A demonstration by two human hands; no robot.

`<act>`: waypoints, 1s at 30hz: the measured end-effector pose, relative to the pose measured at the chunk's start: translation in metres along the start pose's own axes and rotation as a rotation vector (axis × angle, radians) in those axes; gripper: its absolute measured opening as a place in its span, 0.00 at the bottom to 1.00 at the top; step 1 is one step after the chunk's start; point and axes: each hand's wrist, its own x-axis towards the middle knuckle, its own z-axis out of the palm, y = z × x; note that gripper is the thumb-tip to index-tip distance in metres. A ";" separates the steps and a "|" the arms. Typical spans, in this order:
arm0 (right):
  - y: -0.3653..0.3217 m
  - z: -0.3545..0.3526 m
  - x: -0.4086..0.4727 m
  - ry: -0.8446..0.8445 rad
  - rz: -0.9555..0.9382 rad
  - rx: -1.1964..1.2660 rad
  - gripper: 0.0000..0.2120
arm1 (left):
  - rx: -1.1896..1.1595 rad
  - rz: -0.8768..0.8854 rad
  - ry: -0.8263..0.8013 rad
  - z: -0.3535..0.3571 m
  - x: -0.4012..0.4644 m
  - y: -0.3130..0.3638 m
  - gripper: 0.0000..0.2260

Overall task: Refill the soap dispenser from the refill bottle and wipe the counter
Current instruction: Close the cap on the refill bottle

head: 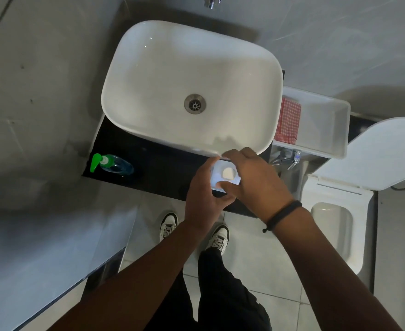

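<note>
The refill bottle (227,174), pale and translucent with a white cap, stands on the black counter (163,170) just in front of the sink. I see it from straight above. My left hand (202,194) wraps its left side and my right hand (255,181) cups its right side and top, so most of the body is hidden. The soap dispenser (115,164), a clear bottle of bluish liquid with a green pump, lies at the counter's far left end, well apart from both hands.
A white basin (254,75) with a metal drain fills the counter's back. At its right, a white tray (340,130) holds a red checked cloth (288,123). A toilet (335,218) with raised lid stands at the right. A grey ledge (41,259) runs along the left.
</note>
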 end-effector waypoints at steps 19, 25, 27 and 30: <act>0.010 0.024 -0.002 0.189 0.075 -0.019 0.24 | -0.016 -0.021 -0.007 0.002 -0.002 0.002 0.44; 0.022 0.022 -0.008 0.121 -0.044 0.094 0.17 | -0.026 -0.036 0.004 0.002 -0.003 0.000 0.42; 0.019 0.025 -0.006 0.163 0.008 0.074 0.15 | -0.019 -0.035 0.005 0.002 -0.003 0.002 0.43; 0.020 0.026 -0.004 0.171 0.010 0.057 0.19 | -0.020 -0.038 0.010 0.001 -0.003 0.004 0.42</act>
